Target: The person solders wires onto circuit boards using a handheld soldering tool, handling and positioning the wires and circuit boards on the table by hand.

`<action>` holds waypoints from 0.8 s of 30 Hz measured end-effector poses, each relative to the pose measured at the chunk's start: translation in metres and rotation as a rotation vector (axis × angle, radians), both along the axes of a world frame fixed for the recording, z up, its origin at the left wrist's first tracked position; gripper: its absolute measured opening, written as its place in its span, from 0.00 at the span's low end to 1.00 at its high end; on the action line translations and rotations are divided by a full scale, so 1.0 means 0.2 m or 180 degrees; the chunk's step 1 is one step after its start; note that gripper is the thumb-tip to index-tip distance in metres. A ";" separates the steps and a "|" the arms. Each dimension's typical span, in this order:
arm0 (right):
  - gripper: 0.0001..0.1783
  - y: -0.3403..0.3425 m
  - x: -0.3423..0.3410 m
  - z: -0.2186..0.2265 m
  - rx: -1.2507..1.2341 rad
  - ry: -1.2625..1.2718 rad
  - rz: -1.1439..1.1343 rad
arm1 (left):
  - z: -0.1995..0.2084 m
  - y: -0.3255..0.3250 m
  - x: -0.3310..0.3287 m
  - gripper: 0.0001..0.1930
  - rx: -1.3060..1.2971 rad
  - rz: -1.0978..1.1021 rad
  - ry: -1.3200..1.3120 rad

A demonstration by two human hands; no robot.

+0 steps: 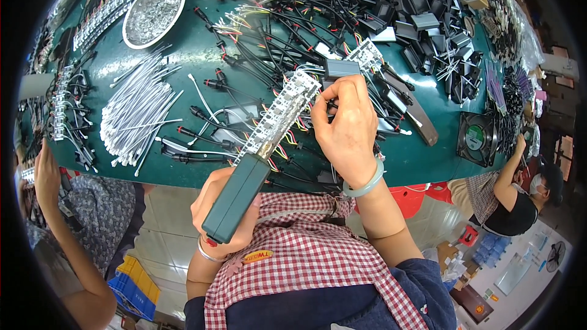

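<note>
My left hand [211,208] is closed round a dark green box-shaped case [237,198] with a red bit at its lower end. Beyond the case stretches a strip of small white circuit boards [287,107], slanting up to the right. At the strip's far end is my right hand [350,125], its thumb and fingers bent together. What lies between those fingertips is hidden. A dark grey metal casing [341,68] shows just past its knuckles. Black cables with red-ringed plugs [223,85] and thin coloured wires lie around and under the strip. Another board strip [365,55] lies beyond.
White cable ties [137,107] lie in a heap at left, near a round bowl [125,27] of small bits. Black and grey casings [422,21] pile at the back right, a fan [477,137] below. Co-workers' arms [79,263] show at left and right [507,177].
</note>
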State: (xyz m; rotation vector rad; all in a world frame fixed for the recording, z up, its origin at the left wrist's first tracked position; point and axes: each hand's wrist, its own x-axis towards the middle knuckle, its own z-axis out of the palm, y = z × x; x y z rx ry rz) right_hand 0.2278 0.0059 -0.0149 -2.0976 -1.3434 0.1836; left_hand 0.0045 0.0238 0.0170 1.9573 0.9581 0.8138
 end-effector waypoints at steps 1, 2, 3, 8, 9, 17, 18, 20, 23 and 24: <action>0.10 0.00 0.00 0.01 -0.0041 0.0005 -0.0002 | 0.00 0.00 0.00 0.14 0.0000 -0.0002 -0.0005; 0.10 0.00 0.00 0.01 -0.0039 -0.0002 -0.0004 | 0.00 -0.01 0.00 0.14 -0.0030 0.0025 -0.0019; 0.10 0.00 0.00 0.00 -0.0015 0.0007 -0.0004 | 0.00 -0.01 0.00 0.14 -0.0059 0.0052 -0.0035; 0.10 0.00 0.01 -0.01 0.0042 0.0037 0.0053 | 0.02 -0.02 -0.02 0.14 0.0037 0.0166 -0.0116; 0.09 -0.01 0.01 -0.01 0.0028 0.0053 0.0075 | 0.02 -0.02 -0.02 0.14 0.0054 0.0206 -0.0131; 0.07 -0.03 0.04 -0.01 0.0195 0.0279 0.0364 | -0.10 -0.10 -0.07 0.14 -0.1704 0.0470 -0.0715; 0.06 -0.04 0.04 -0.01 0.0265 0.0367 0.0401 | -0.10 -0.10 -0.05 0.18 -0.2471 0.0618 -0.1377; 0.06 -0.04 0.05 0.00 0.0281 0.0418 0.0442 | -0.16 -0.06 0.01 0.27 -0.2563 0.0512 -0.2216; 0.06 -0.03 0.04 0.01 0.0287 0.0478 0.0462 | -0.19 -0.05 0.05 0.27 -0.2719 0.0599 -0.2600; 0.06 -0.03 0.04 0.00 0.0284 0.0490 0.0458 | -0.20 -0.05 0.06 0.26 -0.2842 0.0633 -0.2746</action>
